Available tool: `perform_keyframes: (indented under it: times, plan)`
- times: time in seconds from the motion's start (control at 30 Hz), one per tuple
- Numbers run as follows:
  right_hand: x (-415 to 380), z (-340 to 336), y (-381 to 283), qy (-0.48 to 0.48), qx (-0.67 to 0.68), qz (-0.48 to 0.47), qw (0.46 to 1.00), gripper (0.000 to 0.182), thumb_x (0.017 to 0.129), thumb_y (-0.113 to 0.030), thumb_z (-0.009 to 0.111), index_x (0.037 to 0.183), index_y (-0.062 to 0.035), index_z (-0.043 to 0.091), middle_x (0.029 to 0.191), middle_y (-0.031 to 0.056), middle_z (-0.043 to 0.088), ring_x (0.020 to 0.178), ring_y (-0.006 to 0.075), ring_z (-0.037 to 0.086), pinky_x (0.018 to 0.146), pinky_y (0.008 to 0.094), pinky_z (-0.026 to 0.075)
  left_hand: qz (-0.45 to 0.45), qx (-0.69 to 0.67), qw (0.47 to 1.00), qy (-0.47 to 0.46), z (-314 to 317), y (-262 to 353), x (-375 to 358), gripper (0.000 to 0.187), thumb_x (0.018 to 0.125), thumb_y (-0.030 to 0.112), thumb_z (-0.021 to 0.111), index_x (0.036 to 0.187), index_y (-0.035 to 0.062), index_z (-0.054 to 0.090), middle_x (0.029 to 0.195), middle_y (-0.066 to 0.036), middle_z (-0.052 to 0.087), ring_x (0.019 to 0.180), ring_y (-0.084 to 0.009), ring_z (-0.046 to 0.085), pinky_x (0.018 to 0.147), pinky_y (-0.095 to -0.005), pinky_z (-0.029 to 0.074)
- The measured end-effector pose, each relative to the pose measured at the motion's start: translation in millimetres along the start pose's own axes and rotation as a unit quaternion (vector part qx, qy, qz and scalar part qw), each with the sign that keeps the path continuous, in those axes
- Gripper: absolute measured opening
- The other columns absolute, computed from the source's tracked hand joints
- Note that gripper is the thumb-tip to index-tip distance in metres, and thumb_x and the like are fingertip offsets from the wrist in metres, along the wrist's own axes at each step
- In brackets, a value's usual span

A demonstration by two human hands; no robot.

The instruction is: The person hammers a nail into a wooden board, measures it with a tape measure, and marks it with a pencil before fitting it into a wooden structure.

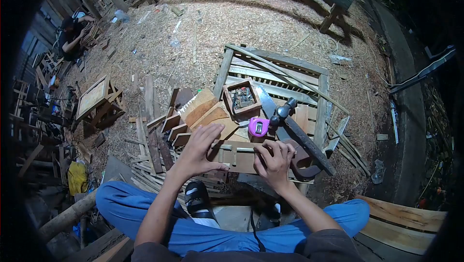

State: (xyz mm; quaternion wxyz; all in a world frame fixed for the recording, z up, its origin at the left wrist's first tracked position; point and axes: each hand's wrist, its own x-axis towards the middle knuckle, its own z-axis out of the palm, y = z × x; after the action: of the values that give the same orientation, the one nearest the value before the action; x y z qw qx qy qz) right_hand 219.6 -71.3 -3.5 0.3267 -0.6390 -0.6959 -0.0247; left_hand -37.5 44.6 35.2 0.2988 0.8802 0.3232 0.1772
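My left hand (pixel 203 148) is held over the left side of the low work surface, thumb and fingers spread apart. My right hand (pixel 275 160) has its fingers curled at the right end of a thin wooden strip (pixel 242 149), pressing it against a flat brown board (pixel 241 166). A short wooden stick (pixel 234 157) lies across the board between the hands. Just beyond them sits a pink tape measure (pixel 258 127). To its right a hammer (pixel 307 138) rests across a handsaw (pixel 267 103). A small wooden box (pixel 231 89) holds metal bits, perhaps nails.
Cut wooden pieces (pixel 205 109) lie left of the box. A slatted wooden frame (pixel 323 93) supports the tools. Loose strips (pixel 145 177) are piled at lower left. A small wooden stool-like piece (pixel 99 100) stands farther left. Another person (pixel 72 37) crouches at upper left. Shavings cover the ground.
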Motion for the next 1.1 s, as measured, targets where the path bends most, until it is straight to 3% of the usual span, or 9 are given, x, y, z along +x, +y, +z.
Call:
perform_keyframes:
  times: [0.33, 0.63, 0.73, 0.8, 0.83, 0.9, 0.93, 1.1]
  plan:
    - [-2, -1, 0, -0.02, -0.009, -0.003, 1.0, 0.038, 0.081, -0.02, 0.079, 0.118, -0.0154, 0.073, 0.114, 0.0039, 0.061, 0.116, 0.0246, 0.053, 0.103, 0.0473, 0.032, 0.013, 0.054, 0.998, -0.042, -7, 8, 5, 0.108, 0.067, 0.048, 0.092, 0.157, 0.0099, 0.046, 0.152, -0.012, 0.055, 0.145, -0.0317, 0.047, 0.128, -0.0549, 0.026]
    - [9, -18, -6, -0.067, -0.024, 0.012, 0.997, 0.048, 0.079, -0.018, 0.08, 0.126, -0.0135, 0.071, 0.126, 0.0058, 0.061, 0.124, 0.0268, 0.051, 0.108, 0.0498, 0.03, 0.036, 0.055, 0.997, -0.042, -13, 18, 26, 0.104, 0.072, 0.059, 0.086, 0.155, 0.0094, 0.049, 0.147, -0.015, 0.059, 0.143, -0.0311, 0.049, 0.127, -0.0552, 0.026]
    - [18, -29, -1, -0.077, -0.013, 0.008, 0.997, 0.048, 0.081, -0.016, 0.079, 0.128, -0.0122, 0.07, 0.127, 0.0065, 0.062, 0.123, 0.0284, 0.051, 0.107, 0.0495, 0.032, 0.047, 0.043, 0.998, -0.031, -9, 19, 31, 0.095, 0.075, 0.052, 0.088, 0.153, 0.0096, 0.052, 0.144, -0.017, 0.06, 0.142, -0.032, 0.052, 0.127, -0.0543, 0.027]
    - [25, -35, 4, -0.096, 0.003, 0.025, 0.995, 0.046, 0.085, -0.015, 0.078, 0.13, -0.0106, 0.069, 0.126, 0.0076, 0.062, 0.123, 0.0298, 0.053, 0.105, 0.0485, 0.034, 0.041, 0.027, 0.998, -0.03, -6, 19, 33, 0.074, 0.089, 0.041, 0.08, 0.151, 0.0096, 0.055, 0.14, -0.016, 0.062, 0.138, -0.0318, 0.054, 0.125, -0.0537, 0.029]
    - [30, -37, 8, -0.098, 0.0, 0.026, 0.995, 0.046, 0.085, -0.015, 0.078, 0.13, -0.0106, 0.069, 0.126, 0.0076, 0.062, 0.123, 0.0298, 0.053, 0.105, 0.0485, 0.034, 0.042, 0.022, 0.998, -0.029, -2, 18, 33, 0.074, 0.089, 0.041, 0.08, 0.151, 0.0096, 0.055, 0.14, -0.016, 0.062, 0.138, -0.0318, 0.054, 0.125, -0.0537, 0.029]
    - [40, -38, 14, -0.099, 0.004, 0.025, 0.995, 0.044, 0.088, -0.014, 0.076, 0.131, -0.0089, 0.067, 0.126, 0.0086, 0.062, 0.122, 0.0305, 0.054, 0.106, 0.0476, 0.036, 0.039, 0.028, 0.998, -0.026, 3, 11, 33, 0.055, 0.098, 0.03, 0.072, 0.147, 0.0094, 0.057, 0.138, -0.016, 0.063, 0.135, -0.0317, 0.056, 0.124, -0.0531, 0.031]
    - [47, -39, 16, -0.104, -0.011, 0.021, 0.994, 0.045, 0.089, -0.014, 0.075, 0.132, -0.008, 0.065, 0.128, 0.0094, 0.063, 0.125, 0.0299, 0.054, 0.107, 0.0479, 0.037, 0.043, 0.029, 0.998, -0.02, 4, 12, 34, 0.048, 0.1, 0.024, 0.069, 0.144, 0.0086, 0.06, 0.134, -0.015, 0.066, 0.131, -0.0311, 0.059, 0.123, -0.0524, 0.032]
    - [69, -18, 20, -0.136, -0.054, -0.01, 0.989, 0.047, 0.092, -0.017, 0.074, 0.136, -0.0082, 0.062, 0.133, 0.0109, 0.063, 0.128, 0.0301, 0.055, 0.11, 0.0497, 0.038, 0.058, -0.006, 0.998, -0.014, 8, 6, 37, 0.045, 0.098, 0.018, 0.071, 0.141, 0.0084, 0.062, 0.128, -0.014, 0.069, 0.125, -0.0298, 0.063, 0.12, -0.0512, 0.037]
